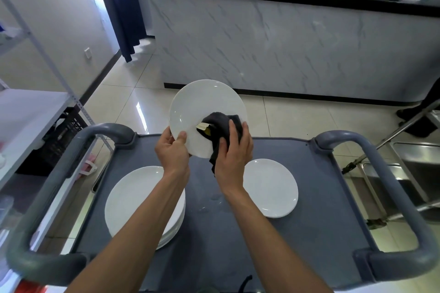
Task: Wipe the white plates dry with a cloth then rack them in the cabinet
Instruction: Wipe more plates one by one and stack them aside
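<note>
Plates number at least three groups: one held plate [204, 107] lifted above the cart [309, 209], tilted with its face toward the camera; a stack [133, 200] of white plates at 7 o'clock on the cart top, its exact count not readable, though several rims show at its edge; and a single plate [273, 188] at 4 o'clock on the cart top, lying flat and well apart from the stack.

One dark cloth [221, 126] lies bunched against the lower right of the held plate, a pale tag showing at its left edge and a tail hanging down below the rim.

Two hands work there. The left hand [172, 150] grips the held plate's rim at 7 o'clock, thumb on the face, fingers behind. The right hand [234, 147] clutches the cloth and presses it on the plate at 5 o'clock.

Both forearms cross the cart; the left one covers part of the stack.

Two grey cart handles arch at 9 and 3 o'clock. A marble-fronted counter [285, 43] with a black top stands at 12 o'clock, a white shelf [28, 112] at 9 o'clock, a steel sink [419, 164] at 3 o'clock, and a blue curtain [121, 7] at 11 o'clock.
</note>
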`<state>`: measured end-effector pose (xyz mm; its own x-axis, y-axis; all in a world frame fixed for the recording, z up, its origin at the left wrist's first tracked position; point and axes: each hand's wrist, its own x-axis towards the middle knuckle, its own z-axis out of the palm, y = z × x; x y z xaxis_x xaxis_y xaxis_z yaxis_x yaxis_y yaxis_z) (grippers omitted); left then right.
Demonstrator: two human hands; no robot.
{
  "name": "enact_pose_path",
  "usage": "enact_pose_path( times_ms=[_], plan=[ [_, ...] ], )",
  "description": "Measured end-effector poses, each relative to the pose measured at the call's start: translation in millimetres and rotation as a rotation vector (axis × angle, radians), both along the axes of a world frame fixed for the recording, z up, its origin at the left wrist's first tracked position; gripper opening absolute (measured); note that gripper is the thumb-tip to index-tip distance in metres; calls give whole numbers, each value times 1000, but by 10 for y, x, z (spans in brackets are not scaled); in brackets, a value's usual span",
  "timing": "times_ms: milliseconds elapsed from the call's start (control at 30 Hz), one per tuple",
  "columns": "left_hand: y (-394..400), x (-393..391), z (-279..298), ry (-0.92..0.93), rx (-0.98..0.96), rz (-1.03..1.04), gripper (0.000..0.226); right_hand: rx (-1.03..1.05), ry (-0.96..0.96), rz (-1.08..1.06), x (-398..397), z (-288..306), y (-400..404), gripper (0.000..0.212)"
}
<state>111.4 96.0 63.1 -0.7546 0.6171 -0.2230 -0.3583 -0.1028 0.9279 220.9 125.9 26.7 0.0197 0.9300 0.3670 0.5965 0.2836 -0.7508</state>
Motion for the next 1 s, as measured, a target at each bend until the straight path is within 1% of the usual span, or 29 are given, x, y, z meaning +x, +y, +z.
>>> enact_pose_path(
  times_ms=[133, 367, 567, 700, 800, 900, 1000],
  plan=[
    [-16, 9, -3, -15, 18, 1, 27, -36, 74, -9, 33, 28, 59, 46],
    [-34, -33, -14, -26, 2, -19, 29, -134, 206, 79, 111, 93, 133, 47],
    [-50, -32, -45, -24, -5, -24, 33, -142, 193, 106, 157, 88, 159, 47],
    [-65, -17, -33, 16, -2, -37, 32, -124, 159, 114, 164, 81, 167, 48],
    [-73, -28, -15, 47, -4, -75, 32, -145, 205, 123, 209, 158, 204, 49],
    [-100, -55, -8, 107, -9, -147, 38, -166, 257, 107, 262, 235, 244, 46],
    [-121, -123, -33, 195, -44, -236, 43, -158, 256, 100, 299, 260, 252, 44]
  ],
)
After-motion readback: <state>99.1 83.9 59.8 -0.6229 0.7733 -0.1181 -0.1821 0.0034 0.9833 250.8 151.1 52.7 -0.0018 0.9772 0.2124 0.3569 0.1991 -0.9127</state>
